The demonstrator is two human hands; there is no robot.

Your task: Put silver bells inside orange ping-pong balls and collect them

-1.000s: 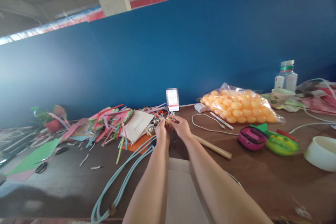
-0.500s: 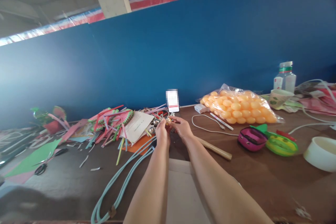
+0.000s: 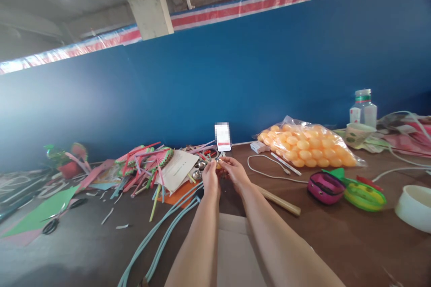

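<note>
Both of my hands meet near the middle of the table. My left hand [image 3: 211,180] and my right hand [image 3: 236,174] are closed around a small shiny gold-toned ball [image 3: 218,164], which the fingers partly cover; its exact kind is unclear. Just left of my left hand lie shiny silver balls [image 3: 197,175]. A looped light blue cord [image 3: 159,226] runs from beside my left wrist toward the front edge. Beyond the fingers a phone [image 3: 222,137] with a lit screen stands upright. From behind my right forearm a wooden stick [image 3: 282,202] reaches out to the right.
Coloured strips [image 3: 144,161], a white paper [image 3: 177,170] and scissors [image 3: 55,219] lie left. To the right are a bag of orange balls [image 3: 306,145], a white cable [image 3: 251,168], a purple pouch [image 3: 325,188], a green pouch [image 3: 363,195] and a white roll [image 3: 415,206].
The view has tilted slightly upward, so the table sits lower in the picture. Both hands stay together on the ball, with the fingers slightly shifted around it.
</note>
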